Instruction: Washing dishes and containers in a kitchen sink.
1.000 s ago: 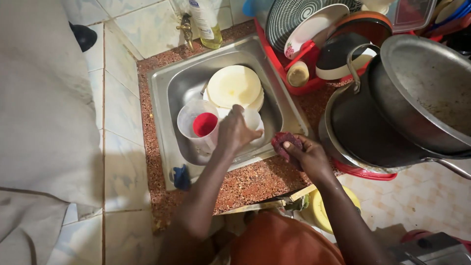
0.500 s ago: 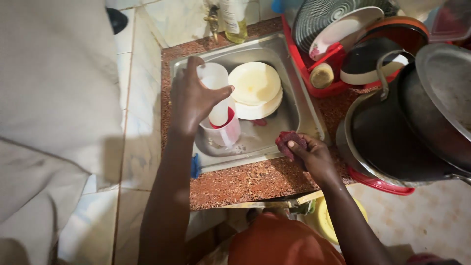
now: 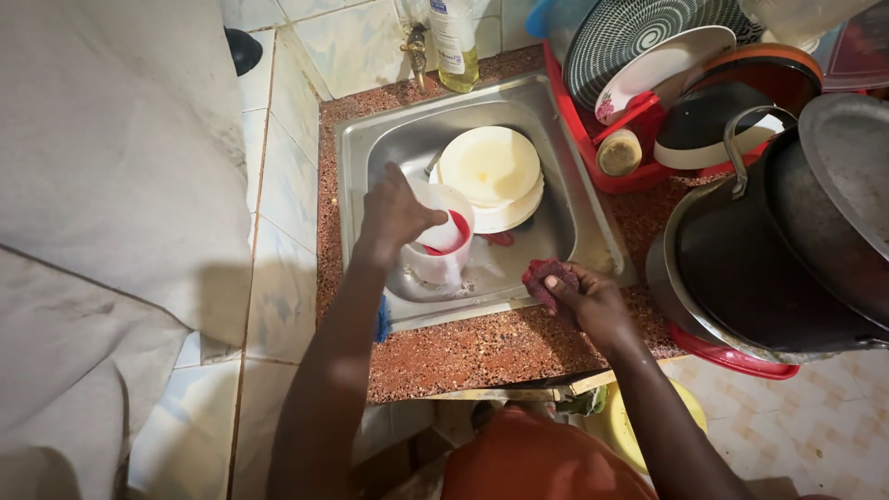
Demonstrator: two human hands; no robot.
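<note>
My left hand [image 3: 394,215] grips the rim of a white plastic jug [image 3: 442,243] that holds a red cup, over the left half of a steel sink [image 3: 565,199]. My right hand [image 3: 585,298] is closed around a dark red scrubbing sponge [image 3: 544,276] at the sink's front right corner. A stack of cream plates [image 3: 489,174] lies in the sink behind the jug.
A brass tap [image 3: 416,48] and a bottle of yellow liquid [image 3: 456,46] stand behind the sink. A red dish rack [image 3: 602,139] with plates and bowls is at the right. Large metal pots [image 3: 778,250] sit on the speckled counter [image 3: 482,347]. A blue thing [image 3: 381,322] hangs at the counter's left edge.
My left hand has brought the jug with the red cup a little toward the front of the sink. My right hand stays at the sink's corner with the sponge.
</note>
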